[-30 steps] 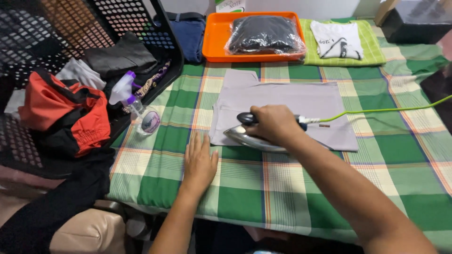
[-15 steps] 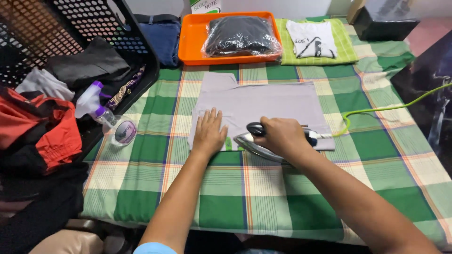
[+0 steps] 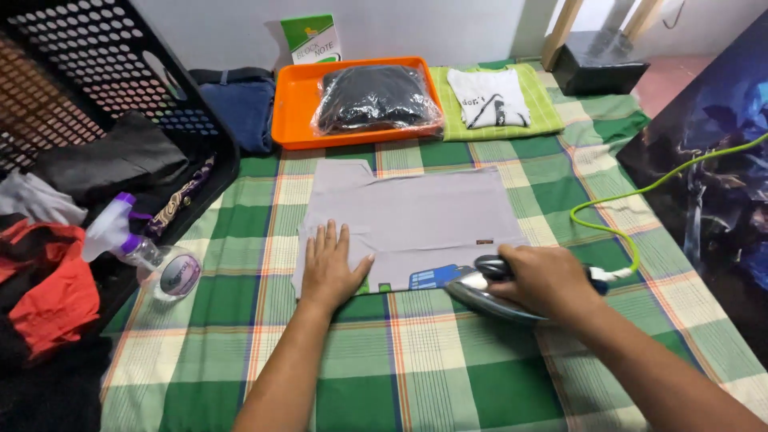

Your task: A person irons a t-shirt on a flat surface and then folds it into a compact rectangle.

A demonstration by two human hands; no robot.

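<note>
The right hand [image 3: 546,282] is closed around the handle of the iron [image 3: 488,294], whose soleplate sits at the lower right edge of the grey garment [image 3: 416,220], over a small blue label. The left hand [image 3: 330,268] lies flat and open, fingers spread, pressing the garment's lower left corner against the checked green cloth [image 3: 448,368] that covers the bench — it grips nothing.

For a clean pass, keep the flat hand well apart from the soleplate and hold the fabric taut between the two hands. Guide the iron in straight strokes with the grain — a halt over the label could mark it. Mind the green cord [image 3: 632,200] trailing off to the right; it should stay clear of the garment. A spray bottle [image 3: 148,256] lies near the left hand, beside the black crate [image 3: 96,72].
</note>
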